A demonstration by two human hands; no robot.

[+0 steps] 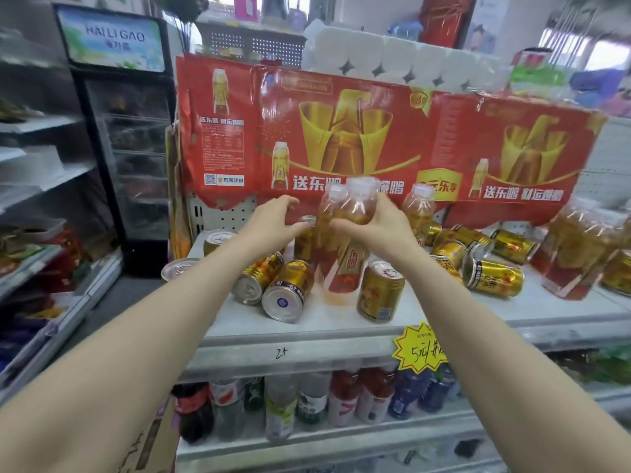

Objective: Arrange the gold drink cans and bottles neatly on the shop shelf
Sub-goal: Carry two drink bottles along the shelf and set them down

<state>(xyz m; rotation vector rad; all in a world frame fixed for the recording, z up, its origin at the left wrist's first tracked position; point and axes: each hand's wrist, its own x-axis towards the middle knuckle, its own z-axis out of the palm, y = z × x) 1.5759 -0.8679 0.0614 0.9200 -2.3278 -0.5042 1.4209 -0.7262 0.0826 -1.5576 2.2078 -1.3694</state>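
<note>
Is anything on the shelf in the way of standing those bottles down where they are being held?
Yes. The right hand holds the bottles above a crowded patch: two fallen cans lie just left of their base, and an upright can stands just to the right. The left hand reaches toward another can behind.

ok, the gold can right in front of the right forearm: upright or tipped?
Upright. The gold can stands on its base on the shelf, pull-tab top facing up.
</note>
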